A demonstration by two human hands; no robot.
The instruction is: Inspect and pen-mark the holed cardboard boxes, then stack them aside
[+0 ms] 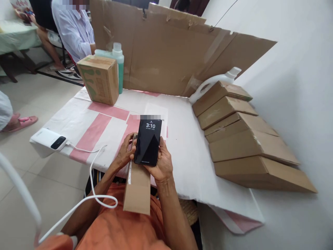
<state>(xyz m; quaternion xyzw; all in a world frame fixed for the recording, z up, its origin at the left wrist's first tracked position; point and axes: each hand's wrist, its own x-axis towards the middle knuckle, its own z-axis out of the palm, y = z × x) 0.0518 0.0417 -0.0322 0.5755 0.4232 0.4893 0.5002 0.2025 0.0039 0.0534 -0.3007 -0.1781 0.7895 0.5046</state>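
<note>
A black smartphone (147, 146) with its lock screen lit at 3:10 is gripped in my right hand (164, 163), which curls round its right side and lower back. Beneath the phone, a long narrow piece of folded cardboard (137, 192) runs down towards my orange shirt. My left hand (126, 152) is closed on the cardboard's upper left edge, with its thumb touching the phone's left side. Part of the cardboard and some fingers of both hands are hidden behind the phone.
Several cardboard boxes (241, 139) lean in a row at the right, before a white jug (215, 80). A carton (100, 80) and green bottle (120, 73) stand back left. A white power bank (49, 138) trails a cable (91, 173). A cardboard screen (166, 52) borders the table (182, 149).
</note>
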